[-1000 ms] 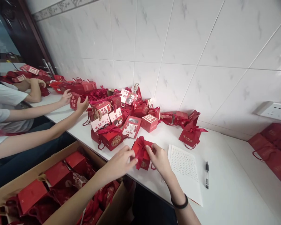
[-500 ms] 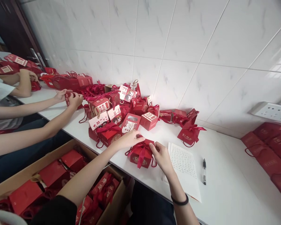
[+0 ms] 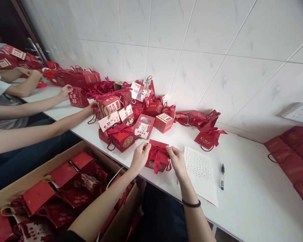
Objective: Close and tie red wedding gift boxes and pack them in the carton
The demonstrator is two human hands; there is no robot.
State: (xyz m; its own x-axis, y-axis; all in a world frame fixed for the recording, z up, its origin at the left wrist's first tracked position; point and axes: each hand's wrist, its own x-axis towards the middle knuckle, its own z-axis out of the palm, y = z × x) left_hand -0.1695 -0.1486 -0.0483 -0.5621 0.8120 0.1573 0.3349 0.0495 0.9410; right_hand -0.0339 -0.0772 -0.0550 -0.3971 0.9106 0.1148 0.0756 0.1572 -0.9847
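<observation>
Head camera, at far left, showed a co-worker's bare hand [image 3: 65, 92] gripping a dark red patterned card box [image 3: 77, 97] above a white tabletop [image 3: 247, 188]; that person's other hand reached the pile's edge. Below, a brown cardboard carton [image 3: 32, 178] held red card boxes and bags with cord handles. Along the white tiled wall lay a jumbled pile of red and white printed gift boxes [image 3: 146, 107], and at its front stood a red gable-topped box with a gold medallion [image 3: 126, 141].

Just right of that, the wearer's left hand [image 3: 141, 154] had thumb and fingertips drawn together on the left side of a crimson ribbon bow [image 3: 157, 163]. The bow crossed a small red card box [image 3: 163, 165] near the table's front edge, between both hands. The right hand [image 3: 176, 159] pinched the bow's right side; whether either hand also gripped card could not be told.

Further right came a white sheet with rows of small marks [image 3: 199, 168], a clear-barrelled black pen [image 3: 222, 176] and a row of red card boxes [image 3: 290, 158] beneath a white socket strip [image 3: 301, 112].
</observation>
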